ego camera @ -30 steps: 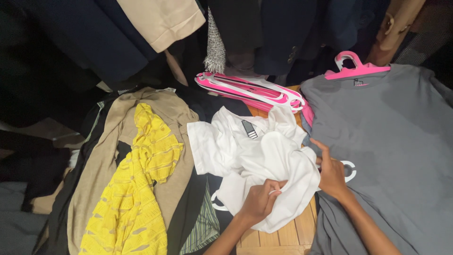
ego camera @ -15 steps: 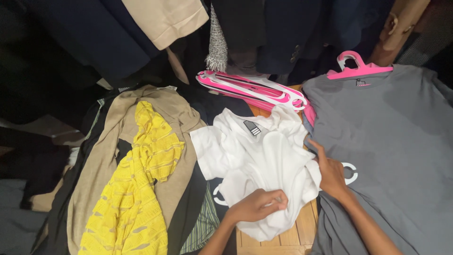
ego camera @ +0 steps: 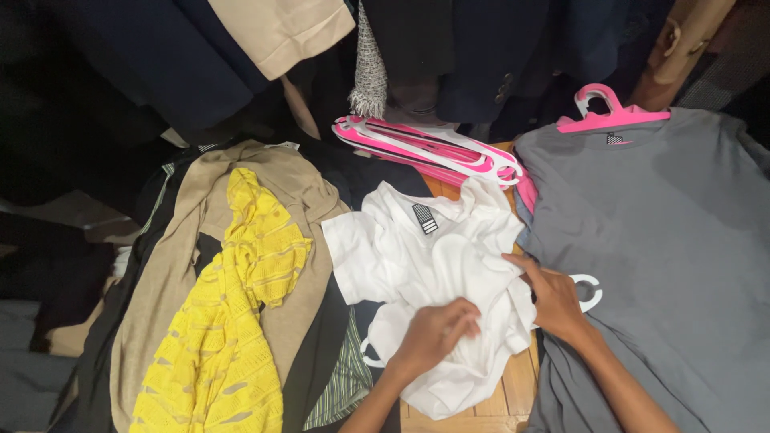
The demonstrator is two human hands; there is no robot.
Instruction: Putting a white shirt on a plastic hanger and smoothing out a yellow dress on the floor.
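Both hands on crumpled white shirt [ego camera: 433,265] at lower centre of frame over wooden surface [ego camera: 513,385]: left hand [ego camera: 433,333] bunching cloth, right hand [ego camera: 553,301] flat-pressing right edge; probably light, limp, non-fragile, best pinched at collar or hem.
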